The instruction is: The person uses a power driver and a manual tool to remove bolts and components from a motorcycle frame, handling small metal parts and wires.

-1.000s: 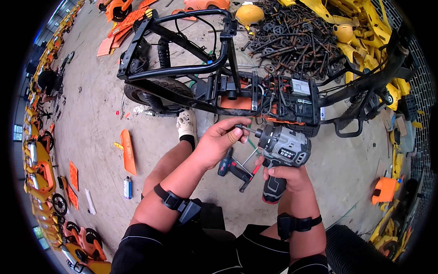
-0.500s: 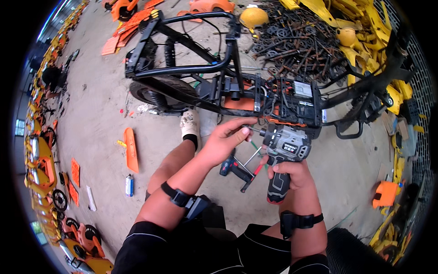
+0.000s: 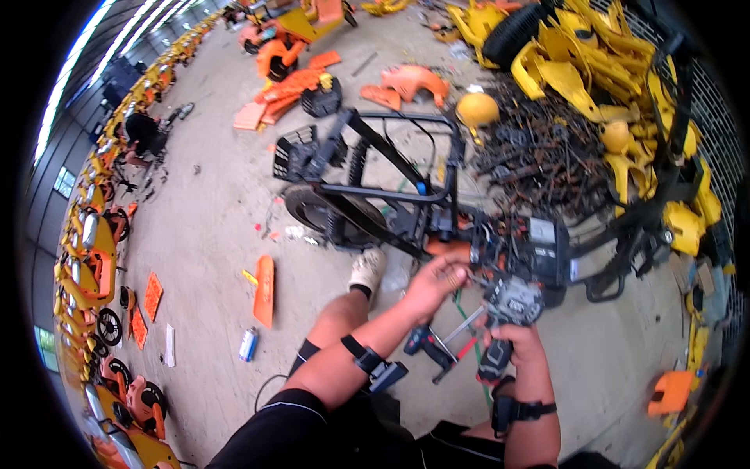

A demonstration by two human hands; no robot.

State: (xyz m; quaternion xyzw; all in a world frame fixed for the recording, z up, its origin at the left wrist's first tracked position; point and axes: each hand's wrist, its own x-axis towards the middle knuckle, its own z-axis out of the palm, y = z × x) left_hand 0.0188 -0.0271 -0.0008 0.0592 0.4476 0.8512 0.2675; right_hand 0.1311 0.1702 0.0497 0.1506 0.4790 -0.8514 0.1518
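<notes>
My right hand (image 3: 517, 341) is wrapped round the grip of a grey and black cordless drill (image 3: 513, 301), which points left. At its nose, my left hand (image 3: 434, 289) is closed in a pinch on the thin bit; motion blur hides the fingertips' detail. Just beyond both hands stands a stripped black scooter frame (image 3: 375, 191), with its rear wheel (image 3: 312, 211) at the left and an exposed box of wiring and electrical parts (image 3: 539, 242) near the drill. Below my hands, a second cordless drill (image 3: 426, 341) lies by a T-handled wrench (image 3: 462, 327).
A heap of dark metal parts (image 3: 531, 152) lies behind the frame, with yellow body panels (image 3: 570, 74) beyond it. Orange panels (image 3: 266, 291) and a blue spray can (image 3: 248, 345) are on the floor at left. Scooters (image 3: 98, 258) line the left side. Another person (image 3: 141, 133) crouches far left.
My view has tilted up and turned left, so the scene sits lower and further right. The drill stays in my right hand, with my left fingers still at its bit.
</notes>
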